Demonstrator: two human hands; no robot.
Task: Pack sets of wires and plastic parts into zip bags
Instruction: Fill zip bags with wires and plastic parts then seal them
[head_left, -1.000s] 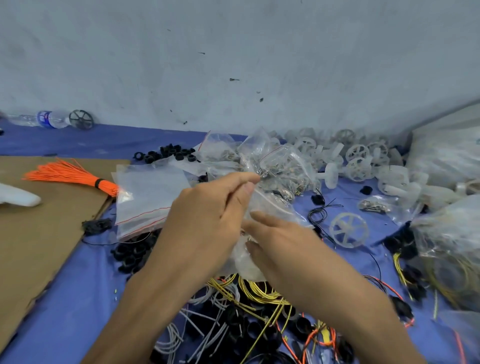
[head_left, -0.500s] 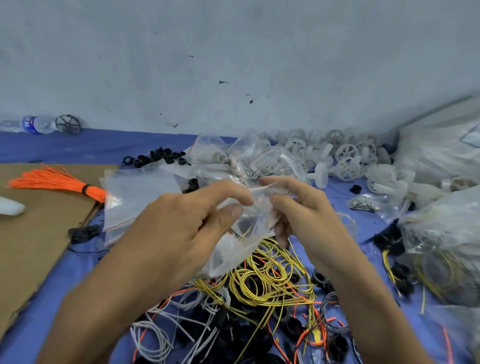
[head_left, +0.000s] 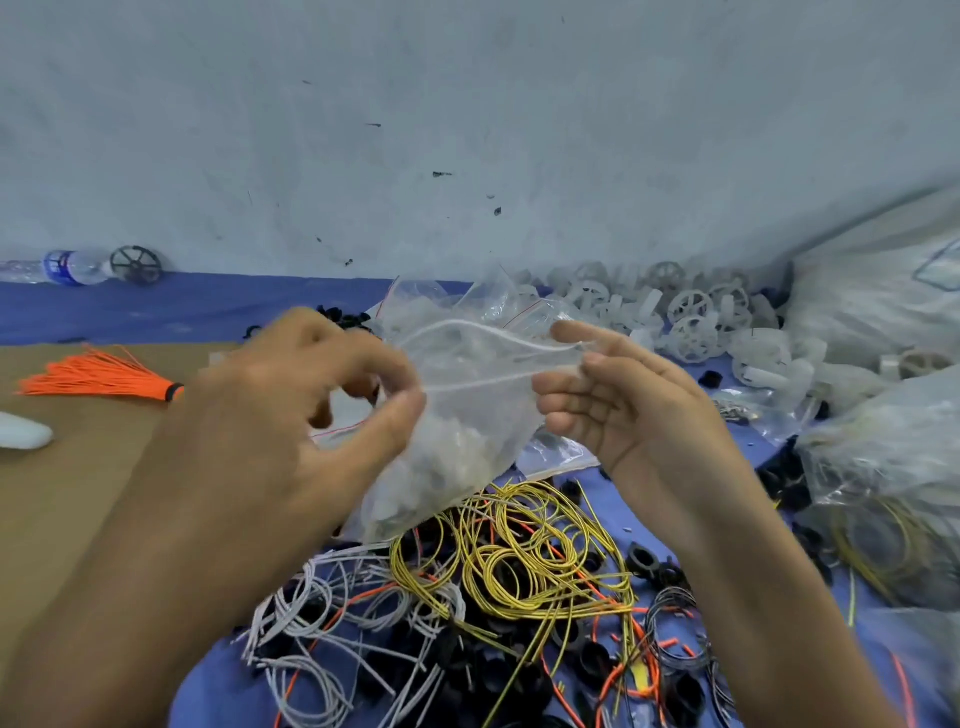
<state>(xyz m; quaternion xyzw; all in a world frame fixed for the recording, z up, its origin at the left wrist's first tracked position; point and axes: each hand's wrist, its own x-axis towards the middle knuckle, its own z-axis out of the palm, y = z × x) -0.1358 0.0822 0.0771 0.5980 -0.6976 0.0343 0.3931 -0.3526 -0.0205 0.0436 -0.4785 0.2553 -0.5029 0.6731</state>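
Observation:
A clear zip bag (head_left: 467, 415) with parts inside hangs between my two hands above the blue cloth, its mouth pulled wide. My left hand (head_left: 291, 415) pinches the bag's left rim between thumb and fingers. My right hand (head_left: 613, 395) pinches the right end of the rim at its fingertips, palm turned toward me. Below the bag lie coils of yellow wire (head_left: 524, 561), grey-white wire (head_left: 332, 608), thin orange wires and black plastic rings (head_left: 644, 561).
White plastic wheels (head_left: 691, 322) are heaped at the back right, beside large filled clear bags (head_left: 883, 447). More zip bags (head_left: 431, 301) lie behind the hands. An orange wire bundle (head_left: 98, 376) rests on brown cardboard (head_left: 78, 493) at left. A bottle (head_left: 67, 267) lies by the wall.
The hands lifted the bag and drew apart, stretching its mouth open. The wire pile below came into view as my head tilted.

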